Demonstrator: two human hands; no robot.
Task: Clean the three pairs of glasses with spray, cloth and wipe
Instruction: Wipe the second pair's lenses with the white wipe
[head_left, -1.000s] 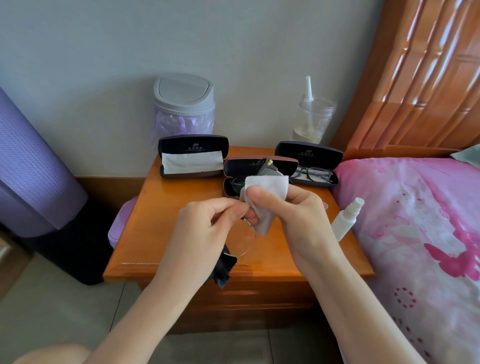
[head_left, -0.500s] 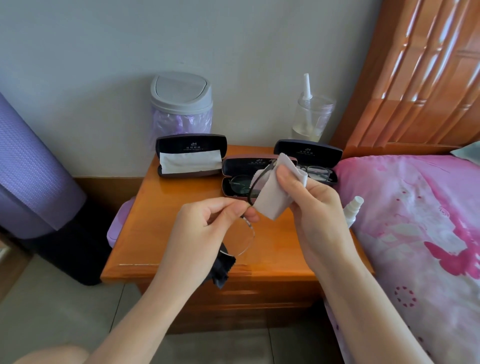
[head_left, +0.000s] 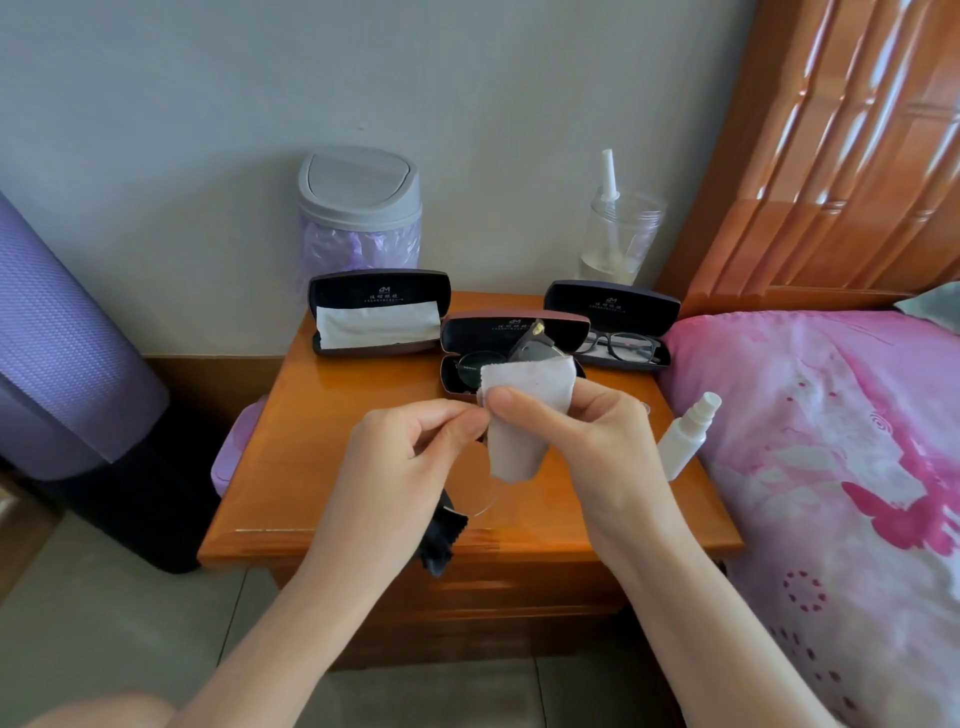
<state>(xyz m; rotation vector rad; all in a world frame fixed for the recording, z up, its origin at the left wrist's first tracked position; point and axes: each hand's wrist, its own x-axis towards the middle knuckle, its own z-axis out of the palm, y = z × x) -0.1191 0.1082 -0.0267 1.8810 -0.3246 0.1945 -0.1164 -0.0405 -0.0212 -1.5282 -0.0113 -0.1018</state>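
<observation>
Wiping looks to be the step in hand. Thin-rimmed pair of glasses with clear round lenses (head_left: 475, 486) is held in the air above the front of the orange wooden bedside table (head_left: 322, 467).

- Left hand (head_left: 400, 467) pinches the frame near the bridge, thumb against forefinger. A small black cloth (head_left: 441, 543) dangles beneath it.
- Right hand (head_left: 592, 436) pinches a white folded wipe (head_left: 519, 415) round the other lens.
- Judgement: light, thin frame that bends easily; lenses smooth, slippery if wet. Hold at the rim or bridge, support both lens faces, press gently.
- White plastic spray bottle (head_left: 685, 436) sits tilted at the table's right edge.
</observation>
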